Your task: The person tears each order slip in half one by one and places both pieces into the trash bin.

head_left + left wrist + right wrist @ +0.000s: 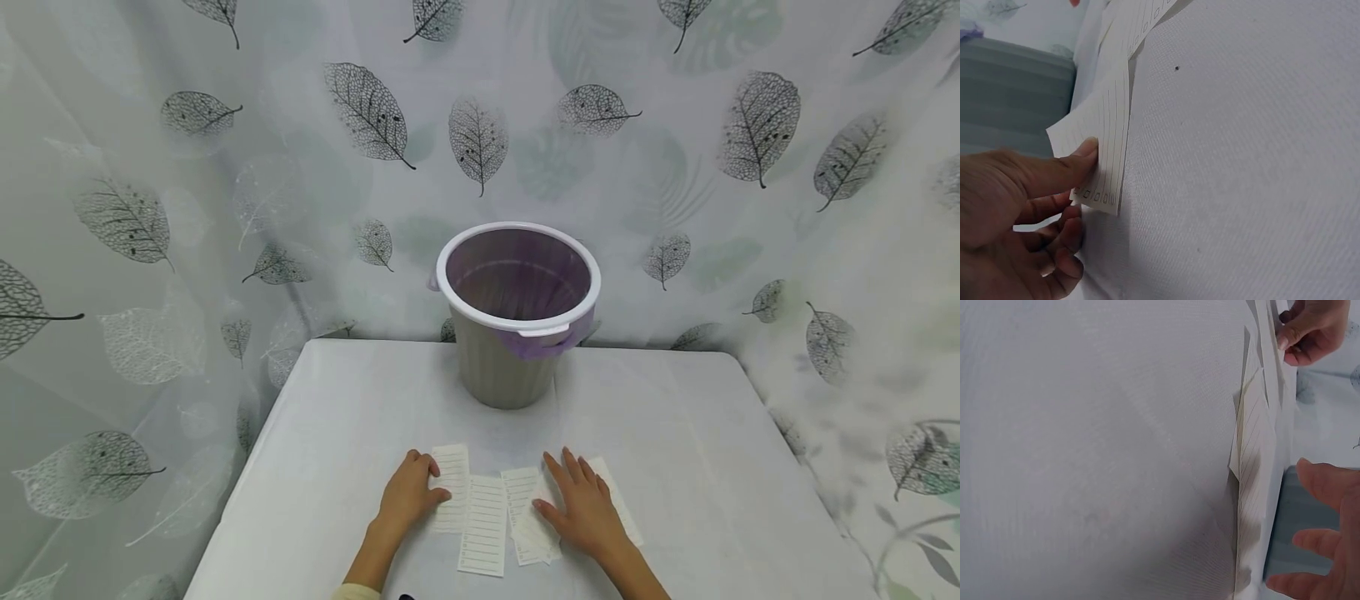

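Several narrow lined paper slips with small checkboxes lie side by side and partly overlapping near the front of the table. My left hand (411, 492) pinches the leftmost slip (452, 492) by its edge, thumb on top; in the left wrist view this slip (1107, 125) bends up slightly. Beside it lies a second slip (482, 525). My right hand (583, 504) spreads its fingers over the slips at the right, partly hiding the rightmost slip (618, 504). In the right wrist view, the right fingers (1319, 540) are apart above a lined slip (1254, 469).
A grey-brown bin (506, 367) with a white rim and a purple liner stands at the back of the table, beyond the slips. The table (675, 450) has a white cover. A leaf-printed curtain (300, 192) hangs behind and at both sides.
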The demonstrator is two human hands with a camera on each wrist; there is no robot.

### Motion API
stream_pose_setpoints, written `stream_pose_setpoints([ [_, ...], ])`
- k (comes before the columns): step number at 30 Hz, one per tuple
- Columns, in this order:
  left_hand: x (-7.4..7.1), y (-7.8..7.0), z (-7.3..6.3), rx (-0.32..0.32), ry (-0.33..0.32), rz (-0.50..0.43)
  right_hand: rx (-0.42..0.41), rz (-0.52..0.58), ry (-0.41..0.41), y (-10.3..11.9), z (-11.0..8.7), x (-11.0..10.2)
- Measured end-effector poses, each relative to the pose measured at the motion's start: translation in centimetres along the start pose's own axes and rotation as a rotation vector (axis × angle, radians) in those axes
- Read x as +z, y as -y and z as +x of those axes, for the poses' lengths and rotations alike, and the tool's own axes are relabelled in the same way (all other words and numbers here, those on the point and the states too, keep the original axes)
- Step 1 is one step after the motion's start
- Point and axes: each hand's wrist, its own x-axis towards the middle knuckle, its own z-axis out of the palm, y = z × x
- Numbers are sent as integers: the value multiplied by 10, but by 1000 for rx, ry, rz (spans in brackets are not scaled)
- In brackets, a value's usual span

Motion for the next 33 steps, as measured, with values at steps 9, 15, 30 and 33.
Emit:
stream_pose_setpoints([
  [9, 1, 1, -5, 22, -30, 3, -1, 15, 19, -1, -1, 4],
  [15, 4, -6, -6, -98, -24, 32, -32, 23, -6, -1, -1, 4],
  [30, -10, -7, -6, -80, 3, -7, -47, 21, -16, 1, 2, 2],
  [33, -14, -7, -8, -50, 2, -51, -74, 41, -44, 3, 4, 2],
])
